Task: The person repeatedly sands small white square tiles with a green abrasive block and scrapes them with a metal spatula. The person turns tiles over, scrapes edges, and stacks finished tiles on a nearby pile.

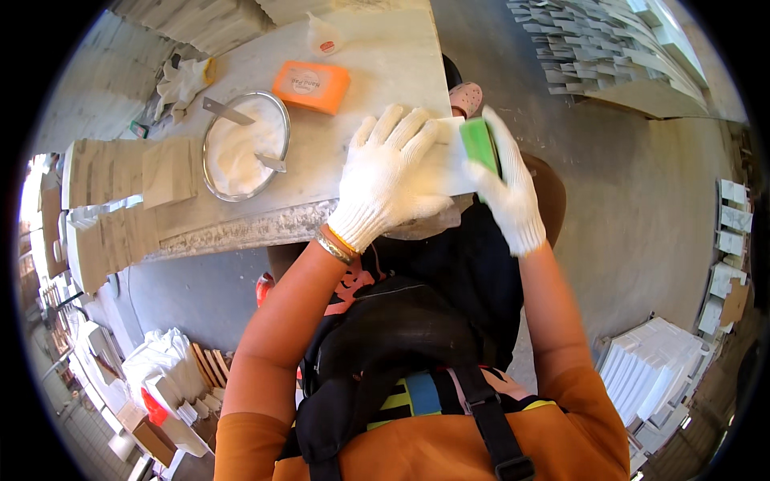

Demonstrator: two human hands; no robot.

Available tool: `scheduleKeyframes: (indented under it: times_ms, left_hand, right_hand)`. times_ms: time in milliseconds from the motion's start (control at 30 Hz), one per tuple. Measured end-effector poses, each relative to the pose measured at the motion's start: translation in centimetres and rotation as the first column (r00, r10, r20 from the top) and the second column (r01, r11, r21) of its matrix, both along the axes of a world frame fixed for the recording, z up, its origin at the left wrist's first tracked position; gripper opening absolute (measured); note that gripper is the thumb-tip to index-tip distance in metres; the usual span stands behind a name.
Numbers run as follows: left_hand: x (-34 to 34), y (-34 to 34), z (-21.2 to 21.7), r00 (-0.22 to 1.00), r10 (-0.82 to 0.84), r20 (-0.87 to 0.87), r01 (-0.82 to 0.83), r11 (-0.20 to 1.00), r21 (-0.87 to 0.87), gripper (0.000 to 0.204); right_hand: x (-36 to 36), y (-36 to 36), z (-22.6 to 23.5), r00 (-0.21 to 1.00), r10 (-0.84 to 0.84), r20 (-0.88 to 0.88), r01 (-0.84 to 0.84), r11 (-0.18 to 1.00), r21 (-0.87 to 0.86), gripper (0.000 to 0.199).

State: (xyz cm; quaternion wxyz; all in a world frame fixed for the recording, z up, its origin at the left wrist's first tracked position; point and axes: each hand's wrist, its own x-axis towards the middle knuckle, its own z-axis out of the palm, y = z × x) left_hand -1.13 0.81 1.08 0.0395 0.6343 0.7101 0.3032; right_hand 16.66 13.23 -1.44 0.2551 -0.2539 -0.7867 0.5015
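My left hand point(389, 176), in a white knit glove, lies flat with fingers spread on a white slab point(454, 144) at the table's right end. My right hand point(513, 200), gloved the same way, is closed around a green abrasive hand pad point(478, 146). The pad is tilted against the slab's right edge, and its working face is mostly hidden. Left of my hands stands a round metal bowl point(208, 164) of white paste or powder. Two flat metal scrapers, one point(228, 111) at the far rim and another point(271, 163) at the right rim, stick out of it.
Behind the bowl is an orange block-shaped pack point(311, 86), with a small white bag point(322, 36) beyond it. Loose gloves point(183, 84) lie farther left. Stacked slabs stand at the table's left point(128, 172), far right point(618, 56) and lower right point(654, 361). A pink shoe point(465, 98) shows past the table.
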Motion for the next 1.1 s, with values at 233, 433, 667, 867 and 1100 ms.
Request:
scheduleKeyframes:
  times_ms: [233,433,667,867,1100]
  left_hand:
    - [0.1,-0.2,0.1,0.997,0.017,-0.079,-0.015,0.999,0.037,0.071]
    - [0.2,0.0,-0.1,0.998,0.026,-0.053,-0.023,0.998,0.062,0.071]
    - [2.3,-2.6,0.9,0.935,0.338,-0.106,-0.354,0.905,-0.236,0.074]
    - [-1.1,-5.2,3.0,0.994,0.082,-0.067,-0.092,0.979,-0.181,0.088]
    - [-3.1,-0.8,1.4,0.944,-0.289,-0.158,0.287,0.957,-0.036,0.081]
  right_hand:
    - [-3.0,2.6,-2.0,0.990,-0.054,-0.130,0.032,0.986,-0.165,0.066]
    - [-2.6,4.0,-2.9,0.963,-0.256,-0.081,0.174,0.824,-0.539,0.057]
    - [1.7,-1.0,-1.0,0.922,-0.365,-0.131,0.139,0.624,-0.769,0.064]
    - [1.4,-1.9,-1.9,0.897,-0.408,-0.171,0.103,0.569,-0.816,0.065]
    - [-0.2,-2.1,-1.1,0.888,-0.402,-0.224,0.090,0.629,-0.772,0.068]
